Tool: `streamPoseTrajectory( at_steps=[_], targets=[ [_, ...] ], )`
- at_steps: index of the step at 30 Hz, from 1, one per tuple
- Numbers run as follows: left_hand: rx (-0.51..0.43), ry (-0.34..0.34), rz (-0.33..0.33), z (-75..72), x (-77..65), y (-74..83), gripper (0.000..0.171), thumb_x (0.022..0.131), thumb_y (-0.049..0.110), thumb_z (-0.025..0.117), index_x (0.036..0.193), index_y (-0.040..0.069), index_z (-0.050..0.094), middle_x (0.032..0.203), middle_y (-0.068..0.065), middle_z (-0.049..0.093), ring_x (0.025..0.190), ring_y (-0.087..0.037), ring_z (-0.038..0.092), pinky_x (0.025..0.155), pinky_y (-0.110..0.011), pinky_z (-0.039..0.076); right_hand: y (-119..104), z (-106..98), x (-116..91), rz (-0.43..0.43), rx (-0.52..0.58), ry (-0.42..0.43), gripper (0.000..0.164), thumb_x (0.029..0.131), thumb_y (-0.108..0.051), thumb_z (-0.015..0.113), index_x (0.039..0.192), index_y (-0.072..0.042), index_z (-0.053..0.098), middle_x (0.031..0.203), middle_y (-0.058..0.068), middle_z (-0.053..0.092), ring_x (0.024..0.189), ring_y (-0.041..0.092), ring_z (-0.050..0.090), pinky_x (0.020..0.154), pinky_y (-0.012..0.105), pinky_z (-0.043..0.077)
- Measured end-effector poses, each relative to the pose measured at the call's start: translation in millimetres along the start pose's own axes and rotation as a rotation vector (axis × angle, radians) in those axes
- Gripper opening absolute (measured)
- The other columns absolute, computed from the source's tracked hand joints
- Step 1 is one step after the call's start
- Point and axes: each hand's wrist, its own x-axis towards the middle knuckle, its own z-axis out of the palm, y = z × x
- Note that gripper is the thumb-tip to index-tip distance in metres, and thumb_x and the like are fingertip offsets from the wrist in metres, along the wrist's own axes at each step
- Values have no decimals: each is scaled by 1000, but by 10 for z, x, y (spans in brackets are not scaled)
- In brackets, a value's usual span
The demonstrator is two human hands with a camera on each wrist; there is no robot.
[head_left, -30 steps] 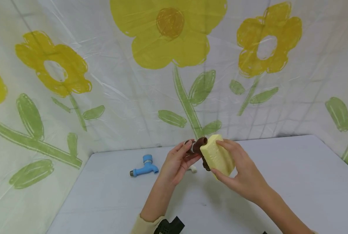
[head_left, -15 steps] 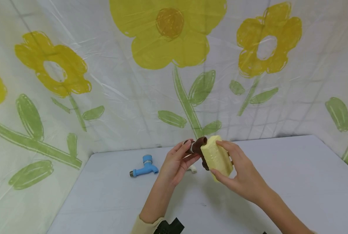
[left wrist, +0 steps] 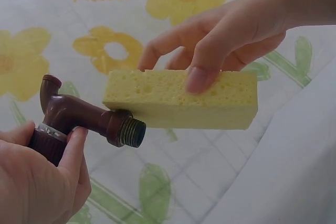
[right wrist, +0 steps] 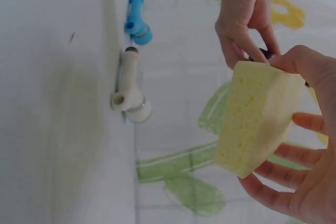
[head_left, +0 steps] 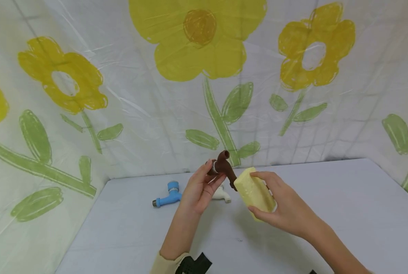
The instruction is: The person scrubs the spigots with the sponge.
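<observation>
Above a pale tabletop (head_left: pixel 121 236), my left hand (head_left: pixel 198 190) grips a dark brown plastic faucet (head_left: pixel 224 167), fingers and thumb closed around its ribbed handle just below the silver ring. The curved spout tips upward over my left fingertips, while the threaded inlet points away from them, toward my other hand. My right hand (head_left: pixel 286 207) pinches a yellow rectangular sponge (head_left: pixel 255 192), the thumb pressed to one side and the fingers spread along the opposite one. The sponge's near corner meets the inlet end between my two hands; whether it touches or sits just beside, I cannot tell. On the table to the left of my left fingers lies a blue faucet (head_left: pixel 169 196), and behind them a white faucet (head_left: pixel 221 195), partly hidden. A sheet printed with yellow flowers (head_left: pixel 138 110) hangs beyond both hands.
</observation>
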Motion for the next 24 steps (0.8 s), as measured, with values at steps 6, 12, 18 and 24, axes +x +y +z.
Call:
streamPoseTrajectory(
  at_steps=[6, 12, 18, 24],
  targets=[
    [-7, 29, -8, 10, 13, 0, 22, 112, 11, 52, 103, 7, 72, 106, -11, 61, 102, -21, 73, 93, -33, 62, 21, -47, 8, 7, -56, 4, 75, 80, -20, 91, 145, -18, 55, 140, 0, 61, 109, 19, 65, 77, 36, 59],
    [-17, 35, -10, 7, 3, 7, 19, 111, 11, 54, 105, 6, 71, 107, -12, 60, 102, -22, 73, 93, -33, 62, 22, -86, 7, 61, -94, 17, 73, 80, -21, 90, 144, -19, 57, 138, 3, 62, 104, 20, 65, 72, 35, 56],
    [-1, 35, -27, 16, -2, -4, 19, 111, 13, 54, 103, 7, 71, 106, -12, 59, 100, -23, 72, 91, -32, 63, -34, -92, 3, 58, -57, 13, 75, 81, -21, 91, 147, -23, 56, 140, -1, 61, 113, 21, 66, 78, 39, 59],
    [25, 40, -22, 40, -2, -18, 19, 111, 15, 56, 105, 6, 71, 106, -12, 59, 98, -22, 73, 91, -32, 63, -45, -97, 17, 4, -74, 35, 77, 79, -20, 91, 148, -24, 58, 137, -2, 63, 116, 22, 66, 79, 42, 61]
  ],
)
